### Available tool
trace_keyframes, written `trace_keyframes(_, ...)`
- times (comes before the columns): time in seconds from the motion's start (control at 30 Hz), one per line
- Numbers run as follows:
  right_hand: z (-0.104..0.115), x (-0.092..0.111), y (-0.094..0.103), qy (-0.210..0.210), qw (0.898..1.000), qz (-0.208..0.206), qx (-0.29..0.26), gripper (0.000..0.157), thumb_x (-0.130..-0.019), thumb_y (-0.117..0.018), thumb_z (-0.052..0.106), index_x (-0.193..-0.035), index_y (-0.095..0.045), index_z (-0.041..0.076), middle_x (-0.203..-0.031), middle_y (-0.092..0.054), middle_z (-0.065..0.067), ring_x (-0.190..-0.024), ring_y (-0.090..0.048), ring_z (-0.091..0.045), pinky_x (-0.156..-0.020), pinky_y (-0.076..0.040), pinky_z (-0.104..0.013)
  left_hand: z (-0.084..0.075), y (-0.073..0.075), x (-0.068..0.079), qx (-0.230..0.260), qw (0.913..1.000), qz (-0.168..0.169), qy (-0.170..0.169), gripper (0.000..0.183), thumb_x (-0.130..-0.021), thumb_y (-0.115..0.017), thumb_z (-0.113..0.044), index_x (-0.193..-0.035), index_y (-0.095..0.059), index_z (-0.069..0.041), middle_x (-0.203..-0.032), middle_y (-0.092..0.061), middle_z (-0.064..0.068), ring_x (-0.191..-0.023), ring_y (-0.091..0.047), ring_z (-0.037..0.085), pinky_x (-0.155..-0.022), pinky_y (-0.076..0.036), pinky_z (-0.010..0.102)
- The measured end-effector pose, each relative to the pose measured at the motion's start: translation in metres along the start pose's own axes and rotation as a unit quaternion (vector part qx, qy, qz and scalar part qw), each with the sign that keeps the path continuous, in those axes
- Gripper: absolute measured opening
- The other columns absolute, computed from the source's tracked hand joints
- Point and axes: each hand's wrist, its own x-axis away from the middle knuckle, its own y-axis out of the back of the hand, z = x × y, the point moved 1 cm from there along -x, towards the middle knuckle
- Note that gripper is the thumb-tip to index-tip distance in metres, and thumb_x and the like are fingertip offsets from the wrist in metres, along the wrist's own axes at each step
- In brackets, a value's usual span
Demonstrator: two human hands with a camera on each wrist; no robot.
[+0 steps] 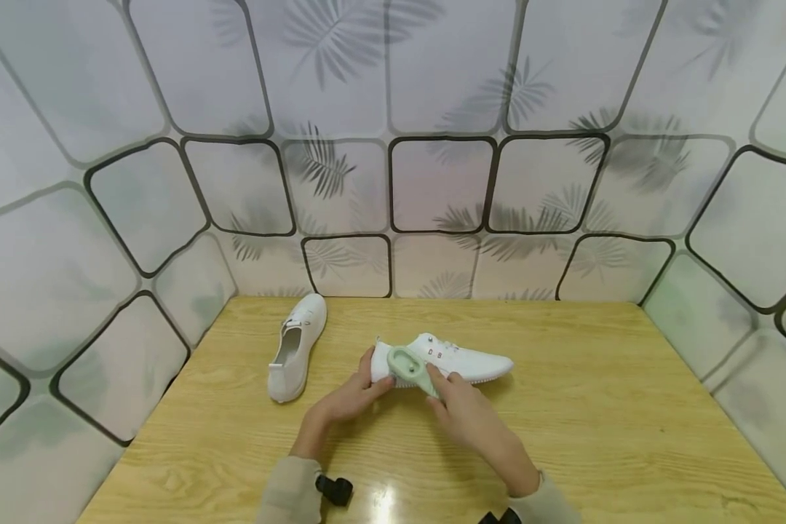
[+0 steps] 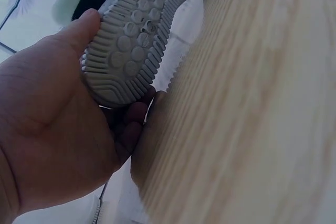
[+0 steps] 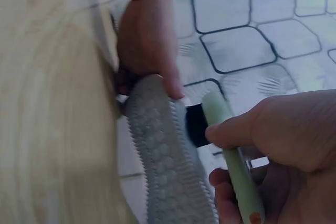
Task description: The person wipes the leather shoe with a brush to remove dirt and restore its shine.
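Note:
A white lace-up shoe (image 1: 474,362) is tilted on its side in the head view, its toe to the right. My left hand (image 1: 354,397) grips it by the heel, thumb along the sole's edge and fingers behind. The grey ridged sole (image 2: 131,40), with round studs, faces me in the left wrist view. In my right hand (image 1: 468,415) is a light green brush (image 3: 236,171), pinched along its handle. Its dark bristles (image 3: 196,124) face the shoe's upper near the heel. Seen from the head, the brush's oval back overlaps the shoe's side.
A second white shoe (image 1: 311,320) stands upright to the left on the wooden table (image 1: 602,407), its toe pointing away. Patterned fabric walls (image 1: 442,185) enclose the table at the back and on both sides.

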Motion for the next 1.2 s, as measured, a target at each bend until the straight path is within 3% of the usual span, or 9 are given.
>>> trace_keyframes(0.17, -0.004, 0.000, 0.006, -0.032, 0.999, -0.001, 0.006, 0.054, -0.097, -0.064, 0.013, -0.146, -0.045, 0.000, -0.092, -0.057, -0.013, -0.067, -0.046, -0.015, -0.059, -0.043, -0.033, 0.000, 0.001, 0.001, 0.003, 0.9999, -0.005, 0.014, 0.087, -0.104, -0.050, -0.041, -0.157, 0.008, -0.002, -0.158, -0.021, 0.023, -0.146, -0.022, 0.031, -0.118, -0.017, 0.049)
trace_keyframes(0.37, -0.001, -0.002, 0.006, -0.012, 1.000, 0.024, 0.009, 0.053, -0.099, -0.062, 0.018, -0.146, -0.046, 0.000, -0.092, -0.057, -0.011, -0.067, -0.046, -0.014, -0.057, -0.042, -0.030, -0.002, 0.002, 0.000, 0.012, 0.9999, -0.002, 0.002, 0.084, -0.105, -0.049, -0.036, -0.156, 0.009, -0.003, -0.159, -0.017, 0.022, -0.147, -0.020, 0.031, -0.118, -0.017, 0.051)
trace_keyframes(0.53, -0.003, 0.001, 0.019, -0.041, 0.999, 0.006, 0.026, 0.052, -0.097, -0.064, 0.016, -0.145, -0.049, 0.002, -0.089, -0.056, -0.010, -0.063, -0.043, -0.015, -0.053, -0.038, -0.030, -0.005, 0.002, 0.000, 0.008, 0.9998, -0.014, 0.012, 0.084, -0.104, -0.049, -0.039, -0.156, 0.005, 0.000, -0.158, -0.020, 0.026, -0.146, -0.021, 0.034, -0.119, -0.016, 0.051)
trace_keyframes(0.63, -0.005, -0.001, 0.017, -0.047, 0.999, 0.009, 0.020, 0.054, -0.099, -0.061, 0.017, -0.148, -0.044, 0.003, -0.092, -0.055, -0.011, -0.062, -0.043, -0.014, -0.053, -0.038, -0.029, -0.006, 0.002, 0.001, 0.009, 0.9997, -0.019, 0.014, 0.083, -0.104, -0.050, -0.039, -0.156, 0.002, 0.000, -0.157, -0.022, 0.026, -0.146, -0.023, 0.034, -0.119, -0.016, 0.051)
trace_keyframes(0.8, -0.004, -0.001, 0.011, -0.018, 0.999, 0.030, -0.008, 0.054, -0.099, -0.062, 0.017, -0.148, -0.044, 0.002, -0.092, -0.056, -0.010, -0.064, -0.045, -0.013, -0.055, -0.040, -0.027, -0.004, 0.001, 0.002, 0.009, 0.9999, -0.009, 0.006, 0.080, -0.105, -0.049, -0.036, -0.156, 0.002, -0.001, -0.155, -0.023, 0.024, -0.144, -0.026, 0.032, -0.118, -0.018, 0.050)
trace_keyframes(0.93, -0.006, 0.003, 0.017, -0.028, 0.999, 0.021, 0.002, 0.052, -0.097, -0.064, 0.015, -0.145, -0.048, 0.001, -0.087, -0.056, -0.008, -0.065, -0.044, -0.014, -0.056, -0.039, -0.029, -0.003, 0.001, 0.002, 0.004, 1.0000, -0.001, 0.008, 0.081, -0.105, -0.048, -0.037, -0.156, 0.003, -0.001, -0.158, -0.018, 0.023, -0.146, -0.021, 0.032, -0.118, -0.017, 0.050)
trace_keyframes(1.07, -0.012, -0.001, 0.014, -0.051, 0.999, 0.015, 0.004, 0.054, -0.099, -0.061, 0.017, -0.148, -0.044, 0.001, -0.090, -0.055, -0.010, -0.064, -0.044, -0.014, -0.056, -0.040, -0.029, -0.004, 0.001, 0.002, 0.001, 0.9999, 0.003, 0.010, 0.082, -0.105, -0.047, -0.039, -0.156, 0.004, -0.001, -0.160, -0.015, 0.024, -0.148, -0.017, 0.032, -0.119, -0.015, 0.051)
trace_keyframes(1.2, -0.012, -0.003, 0.007, -0.031, 0.999, 0.020, -0.009, 0.054, -0.100, -0.061, 0.018, -0.148, -0.043, 0.000, -0.090, -0.055, -0.009, -0.064, -0.045, -0.013, -0.056, -0.040, -0.028, -0.004, 0.000, 0.002, -0.002, 1.0000, 0.009, 0.002, 0.082, -0.105, -0.046, -0.039, -0.156, 0.004, -0.001, -0.159, -0.018, 0.023, -0.147, -0.020, 0.032, -0.118, -0.017, 0.051)
